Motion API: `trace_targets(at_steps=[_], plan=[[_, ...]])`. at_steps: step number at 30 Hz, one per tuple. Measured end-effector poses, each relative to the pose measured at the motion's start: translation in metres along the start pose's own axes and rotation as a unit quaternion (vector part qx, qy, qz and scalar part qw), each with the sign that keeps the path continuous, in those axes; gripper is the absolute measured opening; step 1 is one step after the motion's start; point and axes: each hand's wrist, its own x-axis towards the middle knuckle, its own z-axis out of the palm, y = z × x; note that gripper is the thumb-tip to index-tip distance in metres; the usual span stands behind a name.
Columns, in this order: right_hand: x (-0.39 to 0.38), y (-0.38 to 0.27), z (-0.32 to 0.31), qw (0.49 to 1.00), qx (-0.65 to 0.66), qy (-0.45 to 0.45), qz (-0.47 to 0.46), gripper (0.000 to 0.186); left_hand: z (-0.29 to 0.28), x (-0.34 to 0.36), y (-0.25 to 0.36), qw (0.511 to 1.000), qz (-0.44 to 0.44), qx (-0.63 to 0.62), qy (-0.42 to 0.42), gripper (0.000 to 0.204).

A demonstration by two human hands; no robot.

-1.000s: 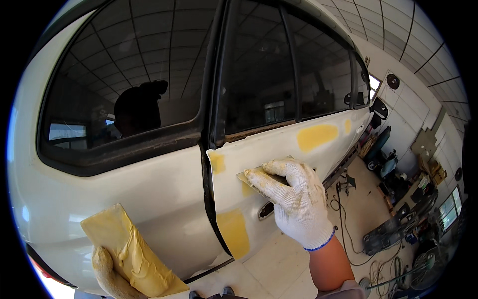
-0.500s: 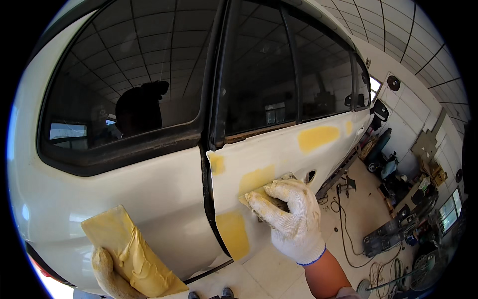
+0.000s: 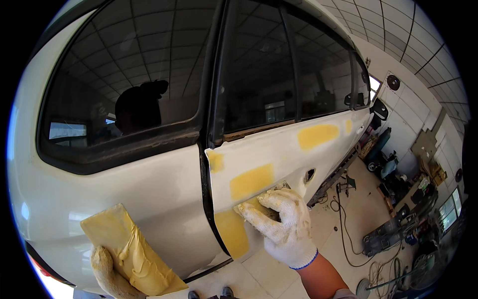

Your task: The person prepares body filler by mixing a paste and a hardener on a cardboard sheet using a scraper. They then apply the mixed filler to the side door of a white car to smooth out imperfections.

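Gloved right hand (image 3: pixel 286 226) presses a sanding block (image 3: pixel 259 202) against the white car door (image 3: pixel 279 149).

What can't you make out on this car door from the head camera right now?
- Tool under the gloved right hand: the hand covers it.
- Left hand: cut off by the lower edge, under the yellow-smeared board.
- White car door: its lower edge hidden behind the right hand.

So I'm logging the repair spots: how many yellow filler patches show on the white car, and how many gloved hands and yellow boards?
Yellow filler patches on the front door: 5
Gloved hands: 2, left, right
Yellow boards: 1
Total: 8
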Motion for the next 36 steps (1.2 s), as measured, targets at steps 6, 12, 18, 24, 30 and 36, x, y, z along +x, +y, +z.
trace_targets(at_steps=[6,12,18,24,30,36], plan=[[0.041,0.013,-0.017,0.999,-0.026,-0.024,0.024,0.056,0.003,0.001,0.001,1.000,0.001,0.001,-0.021,0.044],[0.056,0.000,-0.022,0.994,-0.025,-0.099,0.038,0.055,-0.001,-0.001,0.002,1.000,0.006,0.018,-0.007,0.043],[0.012,-0.002,-0.002,0.999,0.006,-0.030,0.012,0.047,-0.003,-0.002,0.002,1.000,-0.002,0.016,-0.026,0.042],[0.008,0.004,-0.007,1.000,-0.002,-0.006,-0.003,0.049,-0.004,-0.002,-0.002,1.000,0.003,0.013,-0.015,0.045],[0.051,0.014,-0.020,0.998,-0.022,-0.055,0.026,0.056,-0.006,0.000,-0.002,1.000,-0.002,0.010,-0.023,0.045],[0.063,0.008,-0.026,0.992,-0.018,-0.114,0.048,0.057,-0.006,-0.001,-0.003,1.000,-0.006,0.004,-0.017,0.045]])
